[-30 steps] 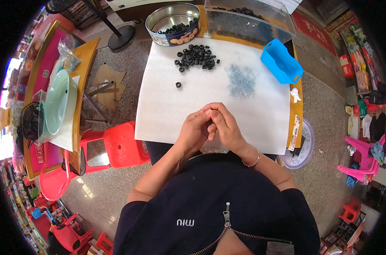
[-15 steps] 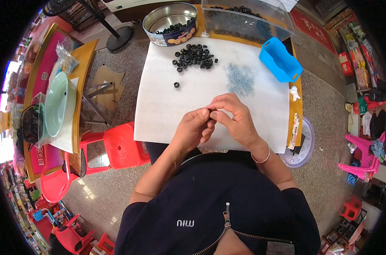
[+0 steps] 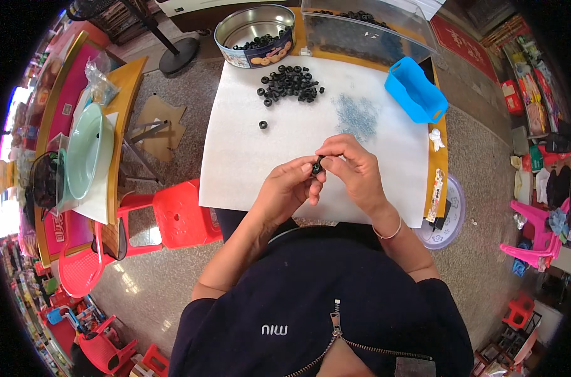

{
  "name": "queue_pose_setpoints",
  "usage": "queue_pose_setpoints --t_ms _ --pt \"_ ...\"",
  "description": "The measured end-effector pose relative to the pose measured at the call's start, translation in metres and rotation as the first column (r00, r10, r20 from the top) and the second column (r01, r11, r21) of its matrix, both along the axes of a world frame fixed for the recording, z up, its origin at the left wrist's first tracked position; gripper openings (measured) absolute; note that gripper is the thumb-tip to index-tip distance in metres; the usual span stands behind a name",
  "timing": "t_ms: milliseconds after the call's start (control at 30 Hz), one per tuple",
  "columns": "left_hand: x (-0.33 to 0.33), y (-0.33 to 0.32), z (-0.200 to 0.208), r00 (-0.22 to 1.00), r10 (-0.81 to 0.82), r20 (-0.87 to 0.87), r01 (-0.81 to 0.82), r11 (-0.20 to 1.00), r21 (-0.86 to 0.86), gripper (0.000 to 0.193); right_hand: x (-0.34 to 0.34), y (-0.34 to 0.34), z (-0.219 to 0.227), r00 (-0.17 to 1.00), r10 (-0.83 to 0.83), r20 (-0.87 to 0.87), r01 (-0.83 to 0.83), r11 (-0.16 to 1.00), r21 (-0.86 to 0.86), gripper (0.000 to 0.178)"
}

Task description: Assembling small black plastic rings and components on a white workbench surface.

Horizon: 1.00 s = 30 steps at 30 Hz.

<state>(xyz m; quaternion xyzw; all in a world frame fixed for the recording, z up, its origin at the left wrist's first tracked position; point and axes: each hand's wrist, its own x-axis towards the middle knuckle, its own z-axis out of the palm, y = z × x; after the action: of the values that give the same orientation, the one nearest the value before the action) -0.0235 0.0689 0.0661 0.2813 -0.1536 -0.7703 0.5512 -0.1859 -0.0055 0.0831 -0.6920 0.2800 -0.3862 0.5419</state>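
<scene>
Black ring, a tiny one, sits pinched between my two hands near the middle of the frame, low over the white sheet. My left hand has its fingers curled shut on it to keep it steady. My right hand bends in with its fingertips closed on the same ring, so both hands can work it close to me. Higher up lies one lone ring, then a pile of rings within easy reach. A patch of small bluish bits is beside it. At the top edge sits a round tin, and a blue scoop at upper right.
</scene>
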Motion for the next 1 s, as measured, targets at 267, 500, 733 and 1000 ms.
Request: queue_pose_setpoints --t_ms 267,500,733,1000 --pt "-0.003 0.0 -0.003 0.996 0.069 0.058 -0.067 0.997 -0.032 0.03 -0.003 0.007 0.008 0.971 -0.128 0.202 0.045 0.927 0.372 0.015" --pt "-0.002 -0.001 0.0 0.992 0.106 0.066 -0.104 0.994 -0.032 0.025 -0.009 0.009 0.001 0.983 -0.046 0.177 -0.029 0.915 0.402 0.016" --pt "-0.004 0.0 0.003 0.983 0.131 0.127 -0.123 0.99 -0.064 0.022 -0.006 0.015 0.008 0.981 -0.036 0.189 -0.048 0.906 0.42 0.015" --pt "-0.002 0.002 0.0 0.973 0.144 0.179 -0.126 0.986 -0.107 0.021 -0.004 0.02 0.019 0.998 -0.054 -0.018 0.055 0.996 0.075 0.019"
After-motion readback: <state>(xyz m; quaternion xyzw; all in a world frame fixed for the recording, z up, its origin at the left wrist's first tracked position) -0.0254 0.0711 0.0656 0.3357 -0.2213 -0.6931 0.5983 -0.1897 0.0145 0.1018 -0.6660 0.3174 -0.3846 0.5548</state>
